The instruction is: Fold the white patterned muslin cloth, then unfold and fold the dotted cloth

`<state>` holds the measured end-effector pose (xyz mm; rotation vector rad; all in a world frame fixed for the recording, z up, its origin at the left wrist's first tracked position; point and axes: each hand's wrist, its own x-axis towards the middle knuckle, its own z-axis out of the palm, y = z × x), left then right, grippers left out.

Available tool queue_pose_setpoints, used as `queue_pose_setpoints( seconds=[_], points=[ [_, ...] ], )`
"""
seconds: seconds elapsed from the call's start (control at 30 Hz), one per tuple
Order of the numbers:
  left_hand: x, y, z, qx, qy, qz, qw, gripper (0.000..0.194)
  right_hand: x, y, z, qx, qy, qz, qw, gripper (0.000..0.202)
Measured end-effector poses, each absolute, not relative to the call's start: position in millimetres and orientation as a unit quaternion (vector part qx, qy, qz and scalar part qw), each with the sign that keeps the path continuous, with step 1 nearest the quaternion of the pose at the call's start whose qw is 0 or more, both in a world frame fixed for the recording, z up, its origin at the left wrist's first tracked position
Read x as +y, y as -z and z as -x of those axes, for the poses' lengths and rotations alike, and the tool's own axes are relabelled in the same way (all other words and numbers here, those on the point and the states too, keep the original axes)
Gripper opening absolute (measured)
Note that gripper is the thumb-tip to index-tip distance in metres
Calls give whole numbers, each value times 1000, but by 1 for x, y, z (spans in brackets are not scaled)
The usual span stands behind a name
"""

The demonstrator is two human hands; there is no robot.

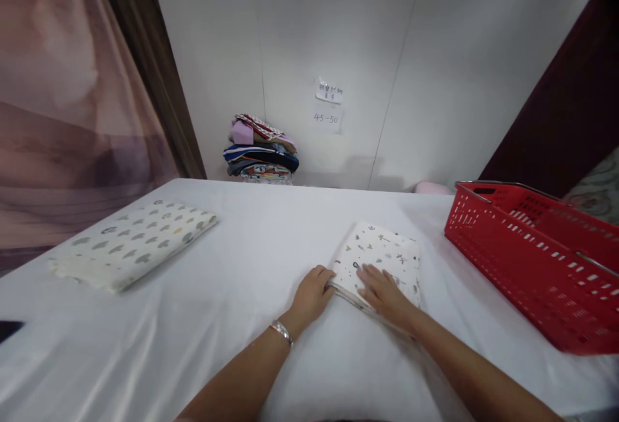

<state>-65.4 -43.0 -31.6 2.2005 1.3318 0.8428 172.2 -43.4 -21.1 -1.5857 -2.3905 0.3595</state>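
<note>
A folded white cloth (382, 251) with a small scattered print lies on the table, right of the middle. My left hand (311, 294) is closed at its left corner, fingers on top and the thumb side at the folded edge. Flat on top of the cloth, fingers spread, rests my right hand (385, 297); it is open and covers part of the print. Layers of the fold show along the near edge between both hands.
On the left lies another folded cloth (145, 235) with grey cloud-like shapes. A red plastic basket (522, 267) stands at the right. Behind the far edge of the white-covered table (271, 229), folded fabrics (261, 151) are stacked against the wall, near paper notes (327, 116).
</note>
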Motion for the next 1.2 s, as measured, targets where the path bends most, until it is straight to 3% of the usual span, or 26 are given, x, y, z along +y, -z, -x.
queue_pose_setpoints(
  seconds=[0.23,0.37,0.57,0.77,0.87,1.03,1.2],
  points=[
    [-32,5,60,483,-321,-768,272,32,-55,20,-164,-817,-154,549,88,55],
    [-9,-14,31,443,-306,-805,247,36,-53,19,-160,-818,-143,551,86,54],
    [16,13,11,493,-146,-835,197,50,-60,20,-159,-815,-154,550,95,53],
    [19,29,17,488,-137,-840,191,55,-31,11,-168,-791,-209,555,149,54],
    [17,24,16,489,-134,-838,201,56,12,-4,-165,-780,-165,577,175,55],
    [16,24,16,494,-136,-837,193,53,84,-15,-150,-761,-83,635,103,59],
    [17,30,16,492,-145,-839,182,52,112,12,-150,-737,-91,668,49,67]
  ],
)
